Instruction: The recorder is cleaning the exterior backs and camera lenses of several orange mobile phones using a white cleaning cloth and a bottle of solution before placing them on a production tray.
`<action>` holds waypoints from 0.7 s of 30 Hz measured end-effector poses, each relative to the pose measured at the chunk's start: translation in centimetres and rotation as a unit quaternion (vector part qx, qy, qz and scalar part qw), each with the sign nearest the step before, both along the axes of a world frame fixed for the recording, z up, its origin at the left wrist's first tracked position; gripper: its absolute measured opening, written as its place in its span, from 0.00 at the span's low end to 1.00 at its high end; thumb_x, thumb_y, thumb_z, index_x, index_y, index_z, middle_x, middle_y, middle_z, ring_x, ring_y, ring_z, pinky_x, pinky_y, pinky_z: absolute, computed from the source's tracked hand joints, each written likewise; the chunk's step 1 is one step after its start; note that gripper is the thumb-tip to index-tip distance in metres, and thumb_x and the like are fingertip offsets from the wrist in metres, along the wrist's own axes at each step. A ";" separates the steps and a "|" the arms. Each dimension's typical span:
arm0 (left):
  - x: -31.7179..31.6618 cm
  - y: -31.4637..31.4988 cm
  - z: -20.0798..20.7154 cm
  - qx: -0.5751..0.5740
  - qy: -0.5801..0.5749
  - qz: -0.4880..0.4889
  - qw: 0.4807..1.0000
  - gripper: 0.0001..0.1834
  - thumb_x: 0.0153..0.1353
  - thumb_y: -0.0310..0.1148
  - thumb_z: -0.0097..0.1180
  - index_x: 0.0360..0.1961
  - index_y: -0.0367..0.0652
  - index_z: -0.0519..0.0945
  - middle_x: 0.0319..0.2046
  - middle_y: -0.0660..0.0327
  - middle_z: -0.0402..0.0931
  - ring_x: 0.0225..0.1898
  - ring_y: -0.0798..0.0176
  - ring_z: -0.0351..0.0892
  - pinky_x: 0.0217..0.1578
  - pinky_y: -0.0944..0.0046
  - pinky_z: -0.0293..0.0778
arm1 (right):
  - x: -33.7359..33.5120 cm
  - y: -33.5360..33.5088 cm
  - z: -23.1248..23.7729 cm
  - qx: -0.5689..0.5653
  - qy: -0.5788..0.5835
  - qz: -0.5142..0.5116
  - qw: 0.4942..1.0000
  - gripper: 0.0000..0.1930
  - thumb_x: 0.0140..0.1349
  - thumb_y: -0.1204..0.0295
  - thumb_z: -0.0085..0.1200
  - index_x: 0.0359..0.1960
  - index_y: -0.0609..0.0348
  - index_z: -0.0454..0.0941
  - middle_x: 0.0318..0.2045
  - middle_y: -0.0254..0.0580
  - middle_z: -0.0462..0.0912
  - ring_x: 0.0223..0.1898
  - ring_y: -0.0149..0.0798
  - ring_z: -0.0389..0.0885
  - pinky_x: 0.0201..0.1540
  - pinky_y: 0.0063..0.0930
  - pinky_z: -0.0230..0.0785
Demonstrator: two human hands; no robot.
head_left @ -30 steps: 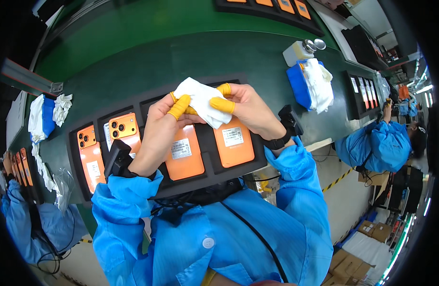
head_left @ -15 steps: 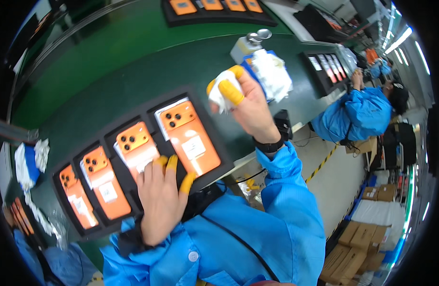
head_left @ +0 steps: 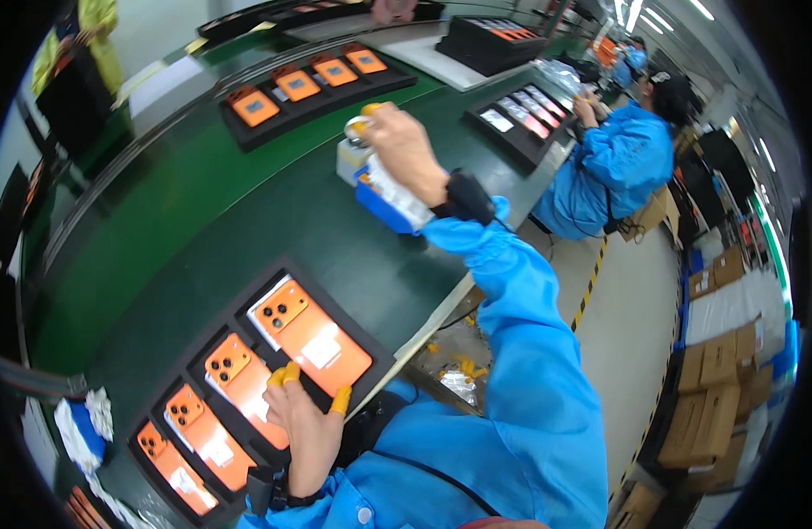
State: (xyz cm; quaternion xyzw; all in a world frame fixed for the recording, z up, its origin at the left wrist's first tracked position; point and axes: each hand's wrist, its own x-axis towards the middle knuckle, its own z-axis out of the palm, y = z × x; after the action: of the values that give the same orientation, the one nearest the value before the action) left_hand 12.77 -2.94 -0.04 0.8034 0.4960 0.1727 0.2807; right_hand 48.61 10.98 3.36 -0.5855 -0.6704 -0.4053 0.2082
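My left hand (head_left: 307,423), in yellow finger cots, lies over the near black foam tray (head_left: 304,282). Its fingers are apart, touching an orange phone (head_left: 247,379); the thumb reaches beside another orange phone (head_left: 313,339). Several such phones lie camera side up in the tray's slots, each with a white label. My right hand (head_left: 404,148) is stretched forward, fingers curled over the metal top of a pale dispenser bottle (head_left: 351,163). The white cloth it held earlier is hidden behind the fingers now. Below that hand stands a blue box (head_left: 384,207) of white cloths (head_left: 406,201).
Another black tray (head_left: 322,104) of orange phones lies at the back. To the right, a co-worker in blue (head_left: 600,172) sits by a tray of phones (head_left: 520,123). Cloths (head_left: 84,432) lie at the left, cardboard boxes (head_left: 701,423) at the right.
My right hand has moved forward from above the table, with the cloth, to the dispenser top. My left hand stays on the tray. The view has shifted, showing more of the table's far side.
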 end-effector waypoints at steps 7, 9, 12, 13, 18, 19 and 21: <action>0.5 1.2 0.1 -0.137 -0.156 0.063 0.976 0.28 0.56 0.28 0.61 0.52 0.33 0.60 0.36 0.50 0.68 0.37 0.59 0.67 0.43 0.61 0.63 | -2.3 1.1 -0.8 -0.050 0.052 -0.041 0.997 0.04 0.43 0.73 0.56 0.23 0.56 0.80 0.30 0.39 0.75 0.39 0.39 0.74 0.38 0.30 0.71; 0.8 1.7 -0.7 -0.216 -0.245 0.050 0.944 0.28 0.58 0.26 0.59 0.54 0.34 0.57 0.35 0.50 0.71 0.35 0.62 0.69 0.41 0.63 0.64 | -2.3 0.9 -0.8 -0.061 0.055 -0.066 0.994 0.04 0.42 0.73 0.57 0.22 0.55 0.81 0.30 0.38 0.75 0.38 0.39 0.75 0.37 0.29 0.71; 0.9 1.9 -1.2 -0.182 -0.275 0.040 0.943 0.28 0.61 0.21 0.53 0.58 0.35 0.52 0.33 0.49 0.74 0.31 0.65 0.71 0.39 0.67 0.66 | -2.4 0.9 -0.9 -0.047 0.056 -0.075 0.995 0.05 0.41 0.72 0.59 0.23 0.54 0.82 0.30 0.38 0.75 0.38 0.38 0.75 0.37 0.29 0.71; 0.8 2.0 -1.3 -0.182 -0.266 0.046 0.946 0.28 0.61 0.20 0.51 0.58 0.35 0.51 0.33 0.49 0.74 0.32 0.66 0.71 0.40 0.67 0.66 | -2.3 0.6 -0.9 -0.041 0.063 -0.080 0.994 0.06 0.40 0.72 0.60 0.23 0.54 0.82 0.30 0.38 0.75 0.38 0.38 0.75 0.37 0.29 0.71; -1.2 2.2 -2.3 -0.052 -0.295 0.048 0.953 0.28 0.62 0.16 0.45 0.62 0.41 0.53 0.39 0.55 0.72 0.38 0.70 0.73 0.32 0.76 0.68 | -2.2 1.6 -1.4 -0.040 0.039 -0.067 0.996 0.09 0.33 0.72 0.64 0.22 0.55 0.81 0.31 0.39 0.75 0.39 0.39 0.75 0.37 0.28 0.71; -1.4 1.6 0.5 -0.168 -0.244 0.127 0.947 0.28 0.62 0.15 0.44 0.62 0.39 0.53 0.41 0.55 0.71 0.40 0.70 0.74 0.35 0.76 0.69 | -2.1 1.7 -1.5 -0.046 0.055 -0.069 0.995 0.10 0.32 0.72 0.64 0.22 0.55 0.81 0.32 0.40 0.75 0.40 0.40 0.75 0.37 0.29 0.71; -2.0 1.9 1.9 0.001 -0.238 0.049 0.970 0.33 0.61 0.31 0.58 0.64 0.51 0.56 0.53 0.50 0.72 0.45 0.48 0.76 0.43 0.61 0.76 | -1.9 1.7 -1.5 -0.056 0.083 -0.072 0.992 0.12 0.30 0.72 0.66 0.23 0.54 0.81 0.32 0.41 0.75 0.41 0.41 0.75 0.39 0.33 0.72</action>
State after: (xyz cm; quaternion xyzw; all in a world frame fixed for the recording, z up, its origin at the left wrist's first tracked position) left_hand 10.76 -1.05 1.83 0.7140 0.4533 0.3735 0.3811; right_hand 46.69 12.68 1.90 -0.6748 -0.6283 -0.3312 0.2002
